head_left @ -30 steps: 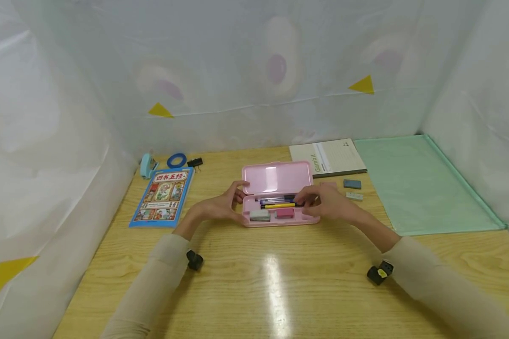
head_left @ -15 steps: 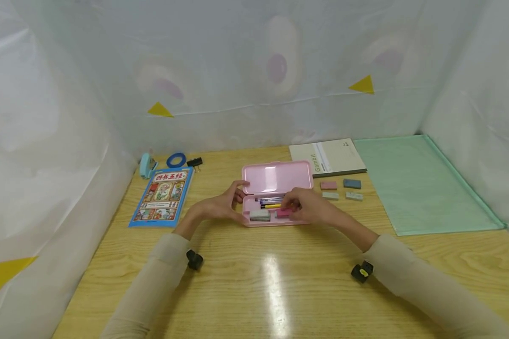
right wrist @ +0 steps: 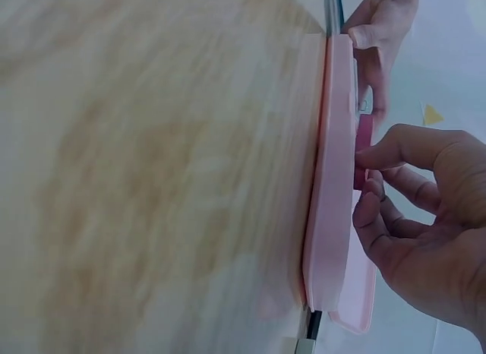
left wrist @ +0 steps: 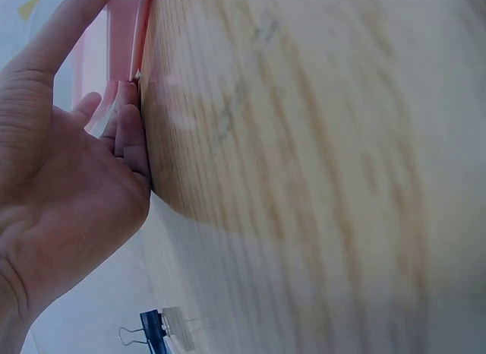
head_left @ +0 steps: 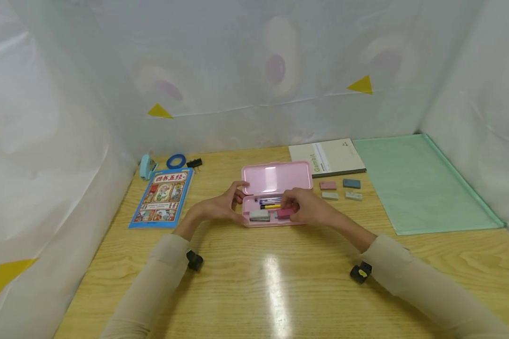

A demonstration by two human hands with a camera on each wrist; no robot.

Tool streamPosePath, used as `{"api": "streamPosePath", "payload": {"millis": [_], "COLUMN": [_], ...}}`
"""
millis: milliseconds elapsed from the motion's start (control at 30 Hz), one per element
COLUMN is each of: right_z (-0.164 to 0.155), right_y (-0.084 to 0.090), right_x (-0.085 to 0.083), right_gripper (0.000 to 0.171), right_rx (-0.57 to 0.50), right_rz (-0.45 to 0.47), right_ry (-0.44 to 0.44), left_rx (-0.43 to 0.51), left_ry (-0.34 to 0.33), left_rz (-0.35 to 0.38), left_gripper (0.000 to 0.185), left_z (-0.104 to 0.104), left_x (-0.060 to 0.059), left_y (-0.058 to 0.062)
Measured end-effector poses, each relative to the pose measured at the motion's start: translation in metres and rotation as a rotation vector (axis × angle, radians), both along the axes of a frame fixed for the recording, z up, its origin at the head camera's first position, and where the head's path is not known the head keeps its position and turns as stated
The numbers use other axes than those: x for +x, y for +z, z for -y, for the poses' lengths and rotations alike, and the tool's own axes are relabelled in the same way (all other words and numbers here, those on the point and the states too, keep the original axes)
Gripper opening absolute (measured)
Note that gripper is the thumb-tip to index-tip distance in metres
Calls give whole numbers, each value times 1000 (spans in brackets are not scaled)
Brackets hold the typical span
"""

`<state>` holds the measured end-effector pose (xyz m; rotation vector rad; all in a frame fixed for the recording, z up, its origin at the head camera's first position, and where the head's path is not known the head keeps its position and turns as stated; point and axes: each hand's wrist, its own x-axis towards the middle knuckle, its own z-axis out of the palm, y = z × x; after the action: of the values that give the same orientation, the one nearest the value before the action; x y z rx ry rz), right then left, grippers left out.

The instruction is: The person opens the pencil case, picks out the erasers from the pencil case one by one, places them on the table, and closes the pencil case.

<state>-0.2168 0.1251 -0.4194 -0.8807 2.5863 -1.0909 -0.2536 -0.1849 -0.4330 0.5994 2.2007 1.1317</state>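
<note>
An open pink pencil case (head_left: 277, 177) lies on the table in the head view, its lid tipped back. Inside are a few pens, among them a yellow pen (head_left: 270, 206), and a whitish eraser (head_left: 259, 215). My left hand (head_left: 220, 205) holds the case's left end, thumb at the front and fingers near the hinge; the left wrist view shows the same hand (left wrist: 72, 187). With thumb and fingers, my right hand (head_left: 309, 207) pinches a deep pink eraser (head_left: 283, 213) in the case. In the right wrist view this eraser (right wrist: 365, 130) stands above the rim.
Right of the case lie a pink eraser (head_left: 328, 185), a blue eraser (head_left: 351, 183) and two whitish ones. Behind are a notebook (head_left: 339, 157) and green mat (head_left: 432, 188). At left are a book (head_left: 163, 197), stapler (head_left: 146, 166), blue tape roll (head_left: 176, 161) and binder clip (head_left: 194, 163).
My right hand has moved left from the case's right end to the deep pink eraser, uncovering erasers on the table. The left hand stays on the case.
</note>
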Motion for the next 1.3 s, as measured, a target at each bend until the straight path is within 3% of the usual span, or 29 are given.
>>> {"api": "streamPosePath", "payload": {"millis": [233,600,967,1300], "right_z": [-21,-81,-118,-120], "right_y": [10,10,1,-4], "right_x": [1,-4,1,1], "right_gripper": [28,23,22,26], "right_rx": [-56,22,89,105], "right_rz": [17,-26,8,-2], "right_ry": [-76,-202,-181,-164], "left_rx": [-8,3,-4,-6], "left_ry": [4,8,4,14], "left_rz": [-2,5,-1,7], "left_gripper": [107,109,108,108], "left_z": [0,0,1,0], "left_x": [1,-1,-2,0], "left_y": [1,-1,-3,1]}}
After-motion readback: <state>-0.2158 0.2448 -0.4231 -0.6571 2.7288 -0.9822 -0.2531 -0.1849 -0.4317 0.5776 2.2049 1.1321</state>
